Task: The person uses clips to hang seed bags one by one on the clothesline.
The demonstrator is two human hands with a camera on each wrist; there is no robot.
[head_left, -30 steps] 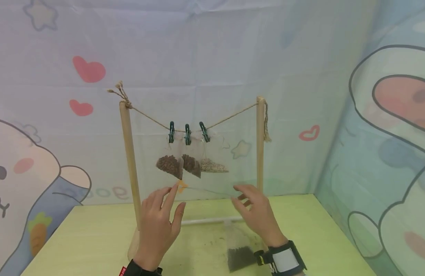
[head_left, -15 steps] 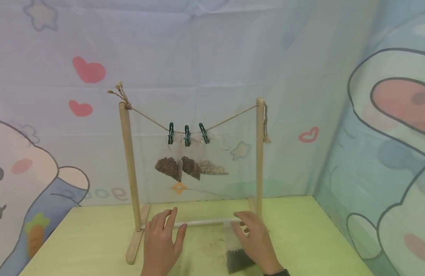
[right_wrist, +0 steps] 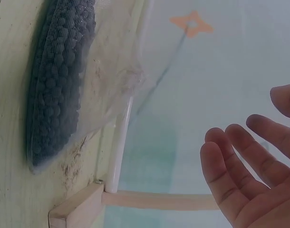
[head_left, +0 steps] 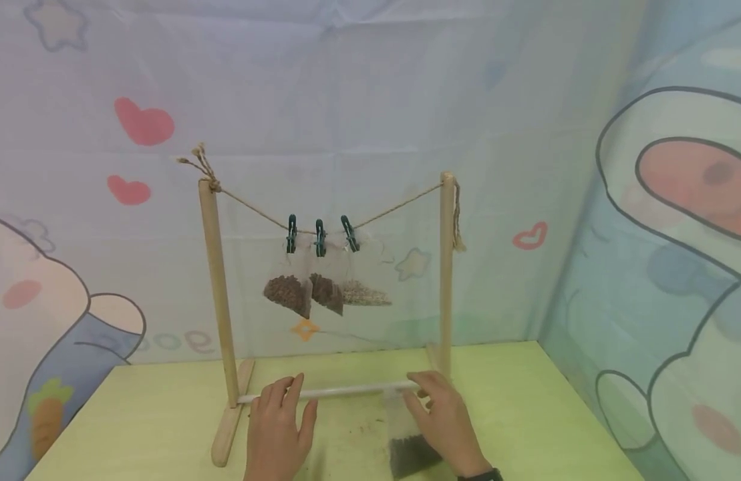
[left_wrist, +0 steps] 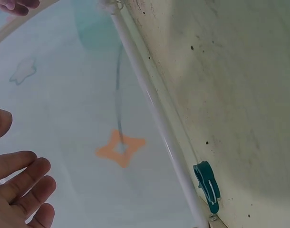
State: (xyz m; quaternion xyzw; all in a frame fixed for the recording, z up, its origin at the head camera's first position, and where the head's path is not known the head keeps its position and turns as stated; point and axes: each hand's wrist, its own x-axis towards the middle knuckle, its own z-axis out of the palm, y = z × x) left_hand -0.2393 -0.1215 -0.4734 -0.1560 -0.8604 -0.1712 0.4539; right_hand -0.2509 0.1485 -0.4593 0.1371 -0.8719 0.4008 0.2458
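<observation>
My left hand (head_left: 278, 427) hovers over the front left of the table, fingers loosely bent and holding nothing. My right hand (head_left: 447, 422) is likewise relaxed, partly covering a clear mesh bag of dark pellets (head_left: 411, 455) on the table. That bag (right_wrist: 59, 80) lies apart from the fingers in the right wrist view. A green clothespin (left_wrist: 208, 186) lies by the white rod in the left wrist view. Three bags hang from a rope by green clothespins: brown pellets (head_left: 286, 292), darker brown pieces (head_left: 326, 292) and pale grains (head_left: 365, 294).
A wooden left post (head_left: 218, 294) and right post (head_left: 446, 274) hold up the sagging rope (head_left: 400, 206). Near the tabletop (head_left: 502, 427), a white rod (head_left: 346, 389) joins the stand's feet. Printed cloth hangs behind and to the right.
Both hands have come down from below the hanging bags to near the white rod, then stayed almost still. The head view has shifted slightly to the right. The hanging bags stay in place.
</observation>
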